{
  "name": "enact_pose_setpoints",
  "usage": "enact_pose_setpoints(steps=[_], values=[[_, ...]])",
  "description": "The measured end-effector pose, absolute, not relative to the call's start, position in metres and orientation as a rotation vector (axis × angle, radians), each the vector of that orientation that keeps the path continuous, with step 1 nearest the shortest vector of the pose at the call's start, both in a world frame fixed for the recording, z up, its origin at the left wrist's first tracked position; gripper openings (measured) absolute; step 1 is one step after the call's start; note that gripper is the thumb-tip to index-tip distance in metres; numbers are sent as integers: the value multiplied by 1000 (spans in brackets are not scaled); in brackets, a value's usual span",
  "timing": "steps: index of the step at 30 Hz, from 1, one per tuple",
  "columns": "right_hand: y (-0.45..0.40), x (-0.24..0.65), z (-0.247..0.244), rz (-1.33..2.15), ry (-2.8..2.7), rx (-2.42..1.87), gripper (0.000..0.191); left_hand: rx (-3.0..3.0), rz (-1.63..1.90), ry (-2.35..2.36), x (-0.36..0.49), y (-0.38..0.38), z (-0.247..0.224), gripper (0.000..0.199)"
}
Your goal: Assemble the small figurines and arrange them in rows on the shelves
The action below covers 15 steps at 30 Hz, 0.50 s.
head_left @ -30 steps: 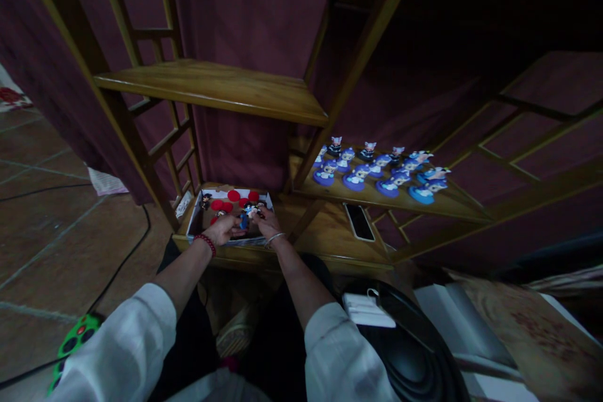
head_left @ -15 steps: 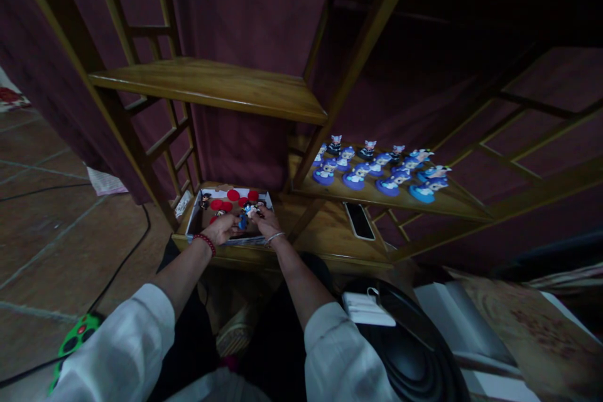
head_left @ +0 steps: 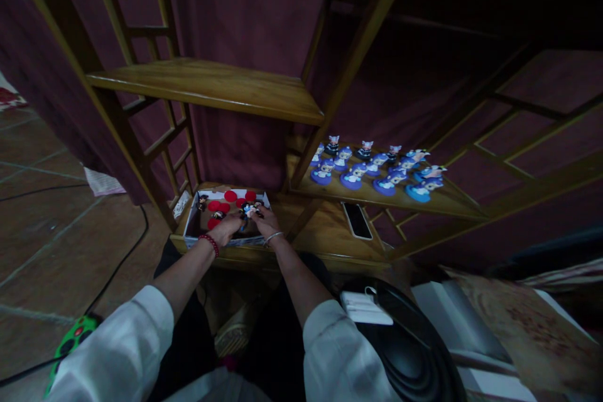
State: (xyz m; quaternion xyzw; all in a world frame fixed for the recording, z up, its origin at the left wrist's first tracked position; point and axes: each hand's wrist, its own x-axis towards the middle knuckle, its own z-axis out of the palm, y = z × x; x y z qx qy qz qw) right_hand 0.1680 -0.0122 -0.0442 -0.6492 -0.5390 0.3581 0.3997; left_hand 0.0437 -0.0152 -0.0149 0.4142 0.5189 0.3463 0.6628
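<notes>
Over the open cardboard box (head_left: 189, 226) both hands come together at a small figurine (head_left: 249, 208) with dark and light-blue parts. My right hand (head_left: 266, 221) has its fingers closed on the figurine from the right. From the left, my left hand (head_left: 230, 227) pinches a small blue piece (head_left: 244, 224) at the figurine's lower end; the fingers hide most of it. Whether the two pieces are joined, I cannot tell. Inside the box lie several round red discs (head_left: 230, 196) and more small figurines, one a dark figurine (head_left: 202, 202) in the far left corner.
Several figurines on blue and purple bases (head_left: 351, 181) stand on the shelf to the right. A phone (head_left: 357, 220) lies on the lower board. An upper shelf (head_left: 207, 85) overhangs the box. A black stool (head_left: 400, 352) with a white object stands at my right.
The blue piece in my left hand has moved up against the figurine and shows less now. My left hand has shifted slightly right, nearer my right hand.
</notes>
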Motion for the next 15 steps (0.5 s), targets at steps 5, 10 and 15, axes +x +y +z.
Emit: enact_pose_setpoints(steps=[5,10,15], values=[[-10,169,-49,915,-1354,-1621,31,986,827,1250,44,-19,-10,25],[-9,169,-53,931,-1338,-1593,28,916,850,1196,46,-20,-11,22],[-8,169,-54,927,-1323,-1575,28,831,807,1256,44,-17,-11,20]])
